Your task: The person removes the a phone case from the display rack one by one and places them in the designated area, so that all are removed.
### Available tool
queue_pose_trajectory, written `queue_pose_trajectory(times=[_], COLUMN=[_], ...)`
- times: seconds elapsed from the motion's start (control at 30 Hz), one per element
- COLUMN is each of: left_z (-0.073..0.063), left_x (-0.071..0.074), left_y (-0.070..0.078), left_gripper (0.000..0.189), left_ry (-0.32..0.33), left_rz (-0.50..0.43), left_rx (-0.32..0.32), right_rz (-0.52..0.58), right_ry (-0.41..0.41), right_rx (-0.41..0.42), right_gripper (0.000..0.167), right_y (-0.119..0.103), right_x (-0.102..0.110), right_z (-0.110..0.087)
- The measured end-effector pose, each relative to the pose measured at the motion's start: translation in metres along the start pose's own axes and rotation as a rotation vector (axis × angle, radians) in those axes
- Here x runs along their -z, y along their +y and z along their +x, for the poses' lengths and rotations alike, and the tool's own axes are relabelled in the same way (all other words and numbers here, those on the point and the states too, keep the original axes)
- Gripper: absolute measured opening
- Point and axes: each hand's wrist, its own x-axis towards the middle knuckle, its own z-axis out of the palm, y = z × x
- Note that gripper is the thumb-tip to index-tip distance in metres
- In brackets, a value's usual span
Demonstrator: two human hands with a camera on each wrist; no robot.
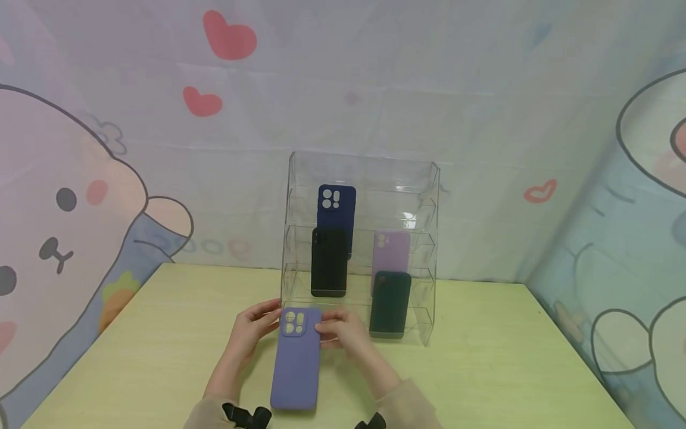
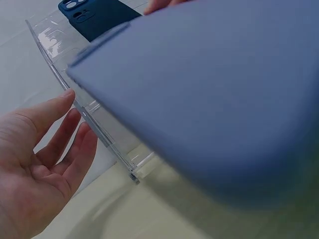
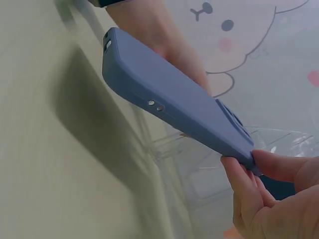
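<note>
In the head view my right hand (image 1: 345, 330) pinches a purple-blue phone case (image 1: 296, 372) by its upper right edge. The right wrist view shows the thumb and fingers of the right hand (image 3: 274, 191) at the camera end of the case (image 3: 169, 89), which is raised and tilted over the tabletop. My left hand (image 1: 252, 328) is at the lower left side of a clear tiered rack (image 1: 393, 173). Up close, the left hand (image 2: 47, 149) has its fingertips right at the rack's side edge, fingers loosely bent. The case hides part of the rack (image 2: 107, 129) there.
A dark blue case (image 1: 343, 208) and a black case (image 1: 329, 268) stand on the rack's left. A lilac case (image 1: 391, 253) and a dark green case (image 1: 390, 307) stand on its right. The pale yellow table (image 1: 498, 351) meets a printed cloth backdrop (image 1: 348, 71).
</note>
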Motion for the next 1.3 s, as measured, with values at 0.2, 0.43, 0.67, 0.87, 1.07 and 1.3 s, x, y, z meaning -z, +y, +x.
queue_pose_trajectory(times=[0.2,0.43,0.67,0.87,1.07,1.3], left_z=[-0.001,-0.001,0.000,0.000,0.001,0.001], left_x=[0.002,0.001,0.002,0.004,0.005,0.008], left_y=[-0.001,-0.001,-0.004,-0.006,-0.008,-0.010], left_gripper=[0.043,0.043,0.042,0.042,0.041,0.044], left_ry=[-0.013,-0.008,-0.001,-0.005,-0.011,-0.043], left_rz=[0.014,-0.009,-0.026,-0.033,-0.053,-0.046], left_rx=[0.001,0.015,0.033,0.034,0.055,0.077], right_rz=[0.008,0.001,0.004,-0.052,-0.103,-0.177], right_ry=[-0.015,-0.050,-0.058,-0.045,-0.007,0.030], right_rx=[-0.052,-0.092,-0.141,-0.175,-0.167,-0.169], right_gripper=[0.030,0.028,0.024,0.021,0.017,0.011], right_y=[0.016,0.025,0.033,0.039,0.040,0.036], right_x=[-0.007,-0.017,-0.029,-0.035,-0.043,-0.050], right_z=[-0.003,-0.006,-0.006,-0.006,-0.006,-0.007])
